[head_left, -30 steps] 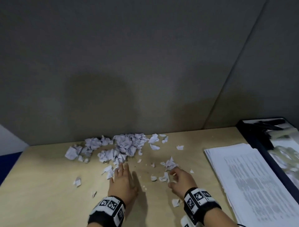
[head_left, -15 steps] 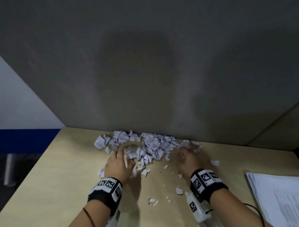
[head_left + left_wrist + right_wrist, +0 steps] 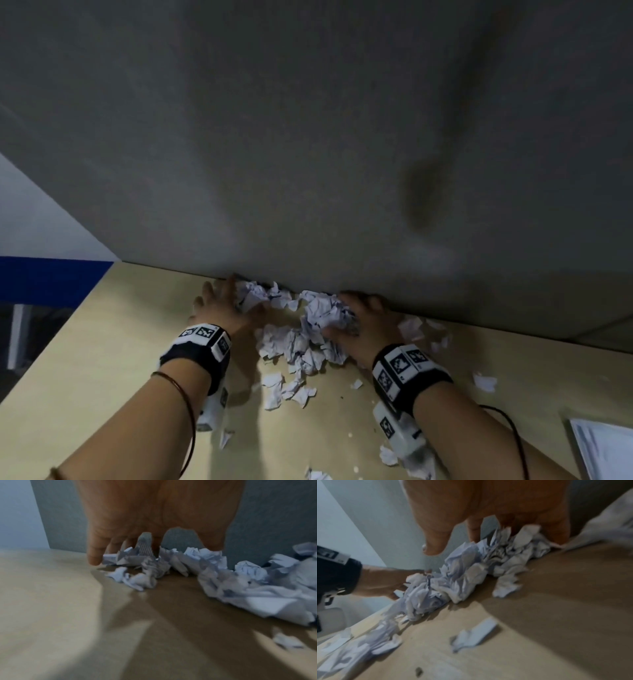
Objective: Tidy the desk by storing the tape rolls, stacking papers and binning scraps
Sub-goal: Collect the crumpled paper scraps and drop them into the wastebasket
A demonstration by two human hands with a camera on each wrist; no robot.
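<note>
A heap of crumpled white paper scraps [image 3: 308, 329] lies on the wooden desk [image 3: 102, 359], pushed up against the grey partition. My left hand [image 3: 233, 294] presses on the heap's left end, its fingers reaching down to the desk among the scraps [image 3: 214, 566]. My right hand [image 3: 356, 308] rests on the right end, fingers dug into the scraps [image 3: 462, 574] and thumb held apart. Neither hand [image 3: 120, 543] [image 3: 488, 531] has lifted any paper. A corner of the stacked printed papers [image 3: 606, 448] shows at the lower right. No tape rolls are in view.
The grey partition wall [image 3: 308, 171] stands right behind the heap. Stray scraps [image 3: 484, 382] lie to the right, more [image 3: 274, 394] sit between my wrists and near the front [image 3: 388, 455]. The desk's left edge [image 3: 68, 325] drops to a dark floor.
Both hands have moved forward to the partition and drawn the scattered scraps into one tighter heap between them. The view has swung left, so most of the paper stack is out of frame.
</note>
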